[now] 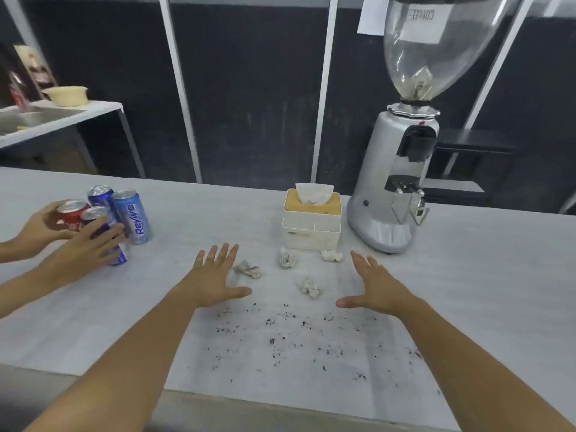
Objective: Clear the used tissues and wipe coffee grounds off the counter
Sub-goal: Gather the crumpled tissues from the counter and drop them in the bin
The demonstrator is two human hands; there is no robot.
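Both bare forearms reach forward, roughly parallel and well apart; the left hand point(215, 277) is spread flat, palm down, fingers splayed, thumb pointing inward; the right hand point(377, 286) mirrors it, palm down, fingers extended, thumb stretched inward; neither hand grasps anything.

A pale grey, faintly grained counter point(483, 275) carries four crumpled white tissues point(248, 269) point(287, 258) point(331, 255) point(308, 286) near its middle, with dark coffee grounds point(280, 335) scattered just in front of them. Behind the tissues stand a white plastic tissue box point(311, 226) and a silver coffee grinder point(392, 194); four drink cans point(131, 215) cluster at the left
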